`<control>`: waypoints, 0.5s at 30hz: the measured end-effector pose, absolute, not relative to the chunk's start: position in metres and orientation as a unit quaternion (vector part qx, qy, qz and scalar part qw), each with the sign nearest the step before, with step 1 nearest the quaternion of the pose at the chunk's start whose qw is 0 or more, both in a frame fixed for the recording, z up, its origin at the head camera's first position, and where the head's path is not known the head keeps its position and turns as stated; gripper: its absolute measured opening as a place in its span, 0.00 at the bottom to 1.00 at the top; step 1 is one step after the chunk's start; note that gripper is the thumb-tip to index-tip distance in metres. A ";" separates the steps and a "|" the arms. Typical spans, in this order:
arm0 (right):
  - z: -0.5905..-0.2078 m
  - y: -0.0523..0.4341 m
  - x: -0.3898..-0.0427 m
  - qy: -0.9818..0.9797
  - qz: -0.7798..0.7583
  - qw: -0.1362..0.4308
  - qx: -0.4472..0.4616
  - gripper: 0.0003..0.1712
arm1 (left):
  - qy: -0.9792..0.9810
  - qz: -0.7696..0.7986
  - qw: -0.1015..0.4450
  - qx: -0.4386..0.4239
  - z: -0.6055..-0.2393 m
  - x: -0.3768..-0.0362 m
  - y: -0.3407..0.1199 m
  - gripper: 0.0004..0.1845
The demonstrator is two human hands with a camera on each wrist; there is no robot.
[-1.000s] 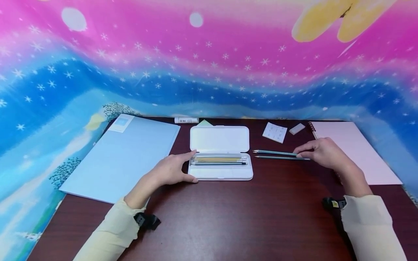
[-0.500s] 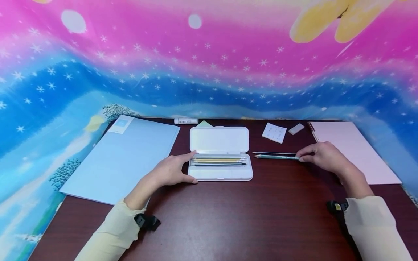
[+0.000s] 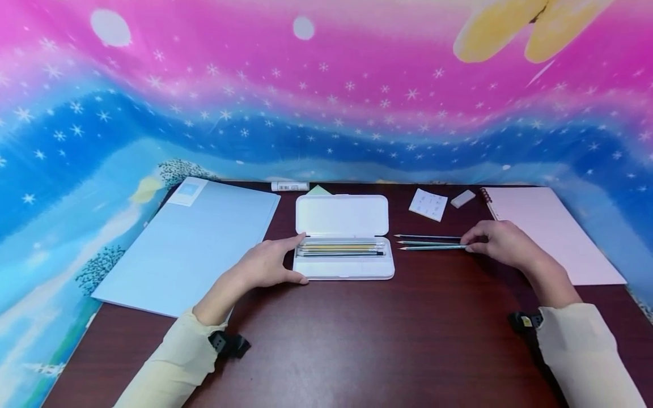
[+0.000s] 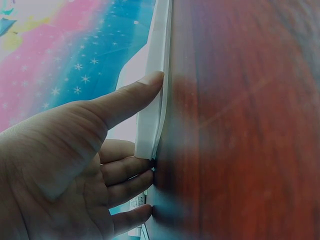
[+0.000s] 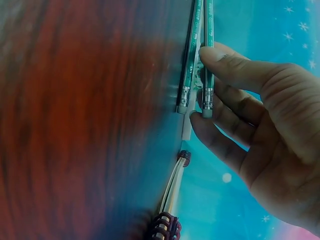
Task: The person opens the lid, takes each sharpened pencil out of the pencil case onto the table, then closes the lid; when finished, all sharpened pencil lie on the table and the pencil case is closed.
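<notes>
An open white pencil case (image 3: 342,272) lies mid-table, its lid (image 3: 342,215) folded back and several pencils in its tray. My left hand (image 3: 267,265) holds the case's left end, thumb along the near edge and index finger at the back. The left wrist view shows that thumb lying on the case (image 4: 150,115). Right of the case lie three green pencils (image 3: 428,242), tips toward it. My right hand (image 3: 497,243) pinches the eraser end of the nearest pencil (image 5: 207,60), thumb on top and fingers beneath. A second pencil (image 5: 189,70) lies beside it.
A light blue folder (image 3: 189,243) lies at the left and a pink spiral notebook (image 3: 546,232) at the right. At the back are a white tube (image 3: 289,186), a green note (image 3: 319,191), a small printed card (image 3: 428,205) and a white eraser (image 3: 462,199). A colourful cloth hangs behind.
My right hand has slid a little to the right and toward me along the pencils, and they now show as three separate lines. The left hand and case have not moved.
</notes>
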State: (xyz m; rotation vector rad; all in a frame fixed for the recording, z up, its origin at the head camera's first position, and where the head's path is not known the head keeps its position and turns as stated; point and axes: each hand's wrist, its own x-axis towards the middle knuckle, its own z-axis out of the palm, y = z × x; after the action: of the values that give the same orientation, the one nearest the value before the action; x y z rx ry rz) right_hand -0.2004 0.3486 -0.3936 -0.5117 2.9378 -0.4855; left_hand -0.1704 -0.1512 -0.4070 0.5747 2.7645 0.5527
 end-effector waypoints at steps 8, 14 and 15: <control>-0.401 0.344 -0.204 0.972 -0.144 0.103 -0.153 0.05 | 0.952 0.187 0.145 0.195 -0.413 -0.167 -0.152 0.56; -0.397 0.340 -0.213 0.974 -0.132 0.110 -0.148 0.04 | 0.953 0.179 0.146 0.194 -0.407 -0.175 -0.150 0.56; -0.397 0.340 -0.214 0.974 -0.132 0.110 -0.145 0.04 | 0.954 0.179 0.145 0.193 -0.406 -0.177 -0.151 0.56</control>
State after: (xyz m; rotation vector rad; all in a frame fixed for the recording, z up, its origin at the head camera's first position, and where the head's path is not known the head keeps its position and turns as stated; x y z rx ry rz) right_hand -0.2140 0.3397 -0.3967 -0.4267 2.8644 -0.3878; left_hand -0.1766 -0.1505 -0.4061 0.5564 2.7471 0.5170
